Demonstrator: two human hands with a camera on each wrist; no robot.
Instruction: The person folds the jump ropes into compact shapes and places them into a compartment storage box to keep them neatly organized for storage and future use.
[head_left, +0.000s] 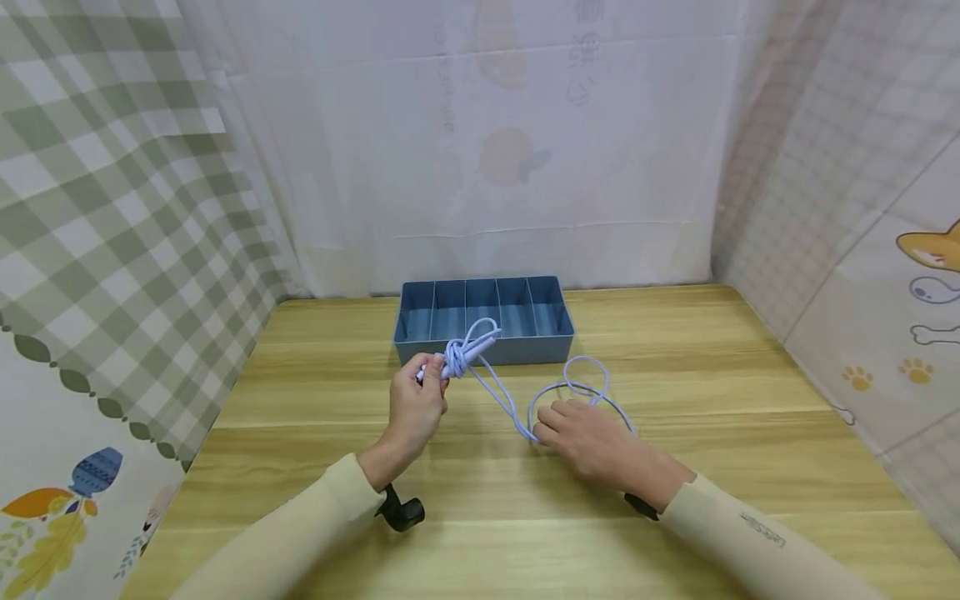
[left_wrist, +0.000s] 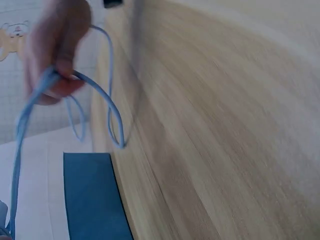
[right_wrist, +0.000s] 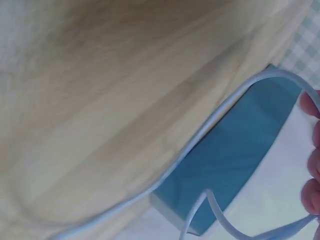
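My left hand [head_left: 417,402] grips a light purple jump rope [head_left: 455,358], with its cord wound several times round the thick, rod-like handle part. One end of the rod sticks out up and to the right, and a small loop stands over it. From the wound part, doubled cord runs down to my right hand [head_left: 588,437], whose curled fingers pinch it close over the table. Loose loops of cord spread beyond the right hand. In the left wrist view the right hand [left_wrist: 57,47] holds the cord; in the right wrist view its fingertips [right_wrist: 312,165] show at the edge.
A blue-grey box [head_left: 483,350] with several compartments stands behind the hands near the table's back edge. The wood-grain table [head_left: 300,400] is bounded by a white curtain [head_left: 360,167] at the back and patterned cloths on both sides. A black wrist device [head_left: 401,510] hangs below the left wrist.
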